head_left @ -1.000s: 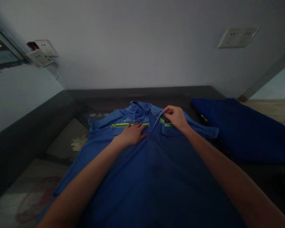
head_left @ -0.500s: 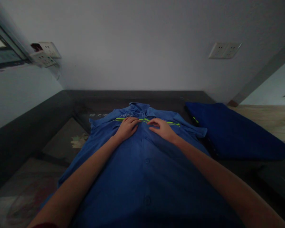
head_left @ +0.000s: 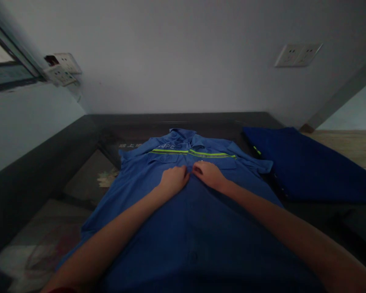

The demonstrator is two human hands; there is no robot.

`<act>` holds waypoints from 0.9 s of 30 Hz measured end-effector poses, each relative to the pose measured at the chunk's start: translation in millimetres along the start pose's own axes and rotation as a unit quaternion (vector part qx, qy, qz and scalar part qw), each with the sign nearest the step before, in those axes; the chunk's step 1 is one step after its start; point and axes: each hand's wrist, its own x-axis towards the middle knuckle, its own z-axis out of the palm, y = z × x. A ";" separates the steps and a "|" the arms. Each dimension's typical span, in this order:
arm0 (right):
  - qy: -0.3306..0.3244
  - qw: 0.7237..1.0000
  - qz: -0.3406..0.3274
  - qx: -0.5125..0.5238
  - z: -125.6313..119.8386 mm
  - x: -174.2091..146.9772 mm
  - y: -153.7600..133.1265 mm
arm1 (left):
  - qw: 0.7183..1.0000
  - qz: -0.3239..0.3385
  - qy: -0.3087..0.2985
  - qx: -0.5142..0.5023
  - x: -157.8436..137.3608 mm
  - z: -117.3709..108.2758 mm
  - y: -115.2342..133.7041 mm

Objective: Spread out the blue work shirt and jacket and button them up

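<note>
On the dark tabletop (head_left: 219, 123), a blue button-front work shirt (head_left: 161, 228) lies spread front upward, its collar (head_left: 183, 132) toward the wall (head_left: 177, 61). A yellow-green stripe (head_left: 213, 154) crosses the chest, edged with a duller band, with flapped pockets just below it; the cloth is lightly creased, and its short sleeves spread out to either side. The left hand (head_left: 174, 179) and right hand (head_left: 210, 175) rest on the front opening below the stripe, nearly meeting, fingers curled in narrow. Their fingertips are hidden, so whether either pinches the cloth cannot be told. The pale chest lettering (head_left: 167, 146) is only partly legible. One button (head_left: 193, 256) shows dimly lower down, where the fabric sinks into shadow; the hem is out of view. The forearms cover parts of both sides. A folded darker blue cloth (head_left: 311, 167) lies right of the shirt, its type unclear.
</note>
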 end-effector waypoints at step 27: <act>-0.011 0.970 -0.058 0.237 -5.2 -6.0 11.7 | 0.871 0.062 -0.100 -0.476 16.2 -11.9 -8.6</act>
